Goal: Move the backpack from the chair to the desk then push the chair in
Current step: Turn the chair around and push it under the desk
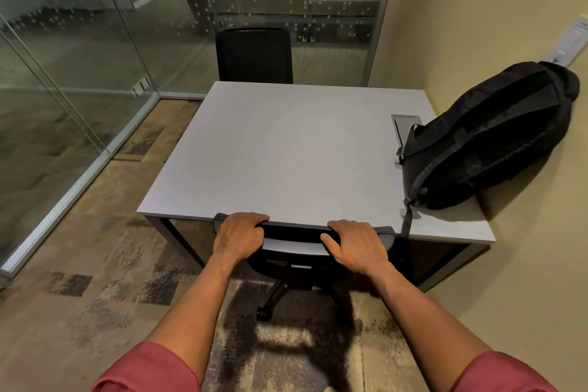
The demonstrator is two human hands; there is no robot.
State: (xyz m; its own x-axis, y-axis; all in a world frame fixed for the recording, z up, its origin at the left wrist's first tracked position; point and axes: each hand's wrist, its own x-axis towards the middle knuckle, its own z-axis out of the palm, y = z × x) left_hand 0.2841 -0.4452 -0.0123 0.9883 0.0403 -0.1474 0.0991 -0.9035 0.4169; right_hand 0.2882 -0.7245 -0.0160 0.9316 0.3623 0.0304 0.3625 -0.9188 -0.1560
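A black backpack (486, 137) lies on the right side of the grey desk (286, 149), leaning against the wall, with a strap hanging over the front edge. A black office chair (299, 251) stands at the desk's near edge, its seat hidden under the desktop and its backrest top touching the edge. My left hand (237, 237) grips the left part of the backrest top. My right hand (353, 243) grips the right part, fingers curled over it.
A second black chair (254, 54) stands at the desk's far side. Glass partitions (73, 79) close the room at left and behind. The beige wall (525, 264) runs along the right. A grey cable hatch (405, 122) sits in the desktop by the backpack. Patterned carpet covers the floor.
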